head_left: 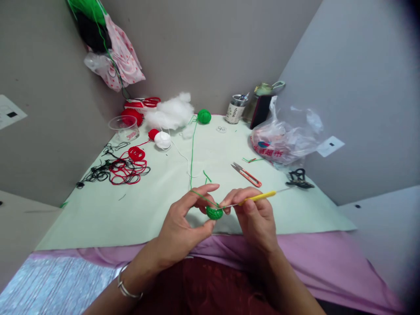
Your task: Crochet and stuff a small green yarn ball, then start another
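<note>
A small, rounded green crochet piece (pixel 214 213) is pinched between the thumb and fingers of my left hand (pixel 187 218). Green yarn (pixel 192 153) runs over my left index finger and back to a green yarn ball (pixel 204 116) near the rear wall. My right hand (pixel 256 214) grips a crochet hook (pixel 259 197) by its yellow handle. The metal tip of the hook points left and meets the top edge of the crochet piece. Whether a loop sits on the tip is too small to tell.
Thread snips (pixel 246 175) lie right of centre, beyond my hands. A plastic bag (pixel 282 135), a black clip (pixel 299 178) and a pen tin (pixel 236 109) stand farther right. Tangled red and black yarn (pixel 121 168), white stuffing (pixel 172 111) and a clear tub (pixel 126 129) occupy the left.
</note>
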A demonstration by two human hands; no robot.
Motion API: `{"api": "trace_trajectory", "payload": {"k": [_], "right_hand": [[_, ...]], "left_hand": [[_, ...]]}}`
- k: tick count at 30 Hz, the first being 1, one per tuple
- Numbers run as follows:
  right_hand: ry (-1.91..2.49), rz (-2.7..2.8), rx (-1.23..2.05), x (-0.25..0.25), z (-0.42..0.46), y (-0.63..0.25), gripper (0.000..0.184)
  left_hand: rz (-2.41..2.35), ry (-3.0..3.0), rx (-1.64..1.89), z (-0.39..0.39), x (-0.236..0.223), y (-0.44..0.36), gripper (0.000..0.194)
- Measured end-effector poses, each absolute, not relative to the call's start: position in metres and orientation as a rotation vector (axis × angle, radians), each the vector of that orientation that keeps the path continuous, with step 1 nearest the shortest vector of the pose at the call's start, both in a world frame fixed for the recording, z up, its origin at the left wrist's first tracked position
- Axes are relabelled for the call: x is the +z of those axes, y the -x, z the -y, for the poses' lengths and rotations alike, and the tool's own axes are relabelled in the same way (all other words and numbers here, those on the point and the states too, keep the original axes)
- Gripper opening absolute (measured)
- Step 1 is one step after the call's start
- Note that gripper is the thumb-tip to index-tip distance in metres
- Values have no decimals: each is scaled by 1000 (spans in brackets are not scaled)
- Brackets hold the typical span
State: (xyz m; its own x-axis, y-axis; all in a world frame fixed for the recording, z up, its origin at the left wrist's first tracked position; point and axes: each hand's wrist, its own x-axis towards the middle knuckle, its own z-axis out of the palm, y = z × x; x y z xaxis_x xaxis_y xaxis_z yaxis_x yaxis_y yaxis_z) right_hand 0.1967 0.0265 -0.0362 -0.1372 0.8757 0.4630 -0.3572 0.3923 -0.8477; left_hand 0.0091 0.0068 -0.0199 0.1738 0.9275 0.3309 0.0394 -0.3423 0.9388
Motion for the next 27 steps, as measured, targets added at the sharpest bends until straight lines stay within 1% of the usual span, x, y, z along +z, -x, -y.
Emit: {"api": "trace_trajectory", "payload": {"k": [7, 12, 16, 19, 23, 25, 27], "right_hand": [[592, 1490, 1136, -27, -27, -213, 21], [667, 1648, 1049, -15, -27, -220, 25], [673, 1822, 919, -8, -25, -222, 20], [658, 1967, 670, -9, -22, -217, 21], [642, 2014, 140, -20, -14, -205, 29], [691, 2024, -117, -28, -9, -201, 33], [728, 2009, -219, -34, -5, -199, 41]], "left_hand": [[-976, -1655, 1256, -8, -17, -7, 60], [-1015, -1737, 1220, -8, -16, -6, 57], [-1007, -1828, 1240, -10, -18, -3, 56], [-1033, -1774, 1262, -9, -20, -4, 56], [-1069, -1473, 1325, -2, -23, -12, 54], [-1008, -1279, 1344, 3, -25, -17, 55], [-880, -1047, 1313, 5, -25, -21, 58]]}}
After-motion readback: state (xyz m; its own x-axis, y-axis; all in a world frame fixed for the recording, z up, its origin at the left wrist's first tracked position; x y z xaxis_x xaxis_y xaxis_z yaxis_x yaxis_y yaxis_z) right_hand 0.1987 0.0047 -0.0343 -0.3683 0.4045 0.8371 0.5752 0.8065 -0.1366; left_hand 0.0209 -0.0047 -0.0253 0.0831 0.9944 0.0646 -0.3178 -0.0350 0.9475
